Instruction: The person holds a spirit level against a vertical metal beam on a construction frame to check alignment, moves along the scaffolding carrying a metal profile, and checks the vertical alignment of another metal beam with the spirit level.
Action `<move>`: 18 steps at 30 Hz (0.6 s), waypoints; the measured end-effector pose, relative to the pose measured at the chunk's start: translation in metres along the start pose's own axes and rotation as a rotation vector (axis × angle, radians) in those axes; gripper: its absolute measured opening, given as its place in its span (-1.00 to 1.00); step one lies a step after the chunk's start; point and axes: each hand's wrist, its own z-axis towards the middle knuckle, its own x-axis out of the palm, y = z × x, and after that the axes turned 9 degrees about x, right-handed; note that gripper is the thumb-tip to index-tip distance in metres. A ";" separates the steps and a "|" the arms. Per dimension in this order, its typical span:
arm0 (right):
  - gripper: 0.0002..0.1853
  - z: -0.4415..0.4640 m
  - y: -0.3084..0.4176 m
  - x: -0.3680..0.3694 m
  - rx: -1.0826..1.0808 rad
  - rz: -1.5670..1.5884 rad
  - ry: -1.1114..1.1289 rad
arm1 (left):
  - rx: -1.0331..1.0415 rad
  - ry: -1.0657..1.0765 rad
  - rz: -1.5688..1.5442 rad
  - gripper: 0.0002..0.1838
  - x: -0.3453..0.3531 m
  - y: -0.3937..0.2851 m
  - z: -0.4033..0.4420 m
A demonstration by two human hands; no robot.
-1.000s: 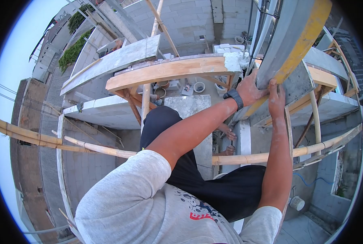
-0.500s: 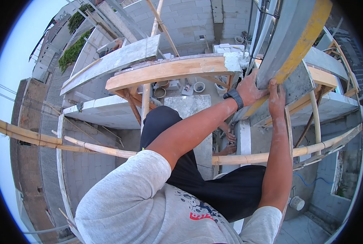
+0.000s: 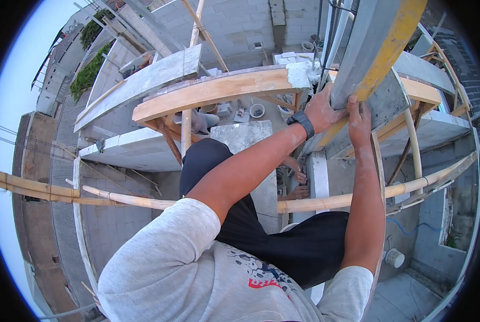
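Before you, right of centre, a long grey bar point(image 3: 370, 59) rises, its flat face dull, its yellow side scuffed and stained. Your left hand point(image 3: 321, 111) and right hand point(image 3: 359, 122) grip it low down; a dark wristwatch point(image 3: 302, 124) circles your left wrist.

Bar point(image 3: 359, 59): left hand point(image 3: 321, 110), right hand point(image 3: 360, 122) on it.
Beam point(image 3: 213, 92): left of bar.
Bamboo pole point(image 3: 315, 204): behind right forearm point(image 3: 364, 185).

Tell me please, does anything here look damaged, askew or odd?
A rough whitish patch covers the right end of the wooden beam, odd beside its bare wood. The yellow-edged bar also looks smudged.
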 end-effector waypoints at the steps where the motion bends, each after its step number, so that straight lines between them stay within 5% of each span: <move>1: -0.33 0.001 -0.001 0.001 -0.008 0.017 -0.008 | -0.003 0.004 -0.002 -0.25 0.000 0.001 0.000; 18: -0.31 0.004 -0.008 0.000 -0.003 0.047 0.023 | -0.063 0.006 0.032 -0.24 -0.001 -0.001 -0.001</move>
